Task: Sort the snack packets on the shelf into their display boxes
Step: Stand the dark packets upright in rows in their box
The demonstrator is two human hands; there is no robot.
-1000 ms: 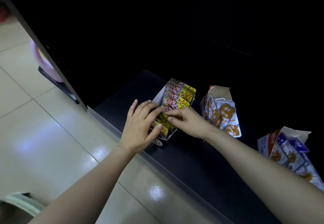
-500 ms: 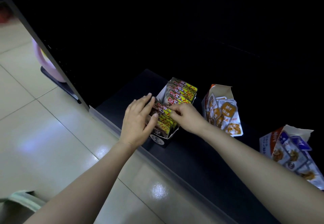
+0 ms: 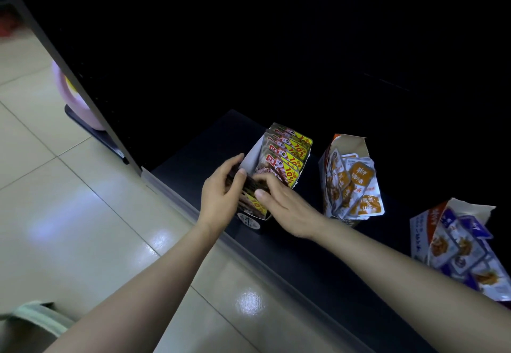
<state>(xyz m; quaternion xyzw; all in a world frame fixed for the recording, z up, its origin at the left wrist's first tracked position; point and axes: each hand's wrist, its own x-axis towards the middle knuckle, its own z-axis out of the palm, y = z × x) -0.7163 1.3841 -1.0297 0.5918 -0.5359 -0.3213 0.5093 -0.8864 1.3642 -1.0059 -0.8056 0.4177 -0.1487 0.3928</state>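
At the frame's centre, the left hand [image 3: 218,197] curls round the front packets [image 3: 255,205] of the yellow-labelled display box [image 3: 252,156] on the shelf [image 3: 304,258]. The right hand [image 3: 289,210] pinches them from the opposite side. It seems best to square the bundle, lean it like the back row [image 3: 287,153], and seat it gently without buckling the card wall.

Row of yellow-tagged packets [image 3: 289,156] upright inside white display box [image 3: 252,159] at the shelf [image 3: 293,250] edge, orange packets [image 3: 359,184] leaning out of open box [image 3: 349,142] beside it, blue packets [image 3: 467,250] spilling from third box [image 3: 421,228] farther right
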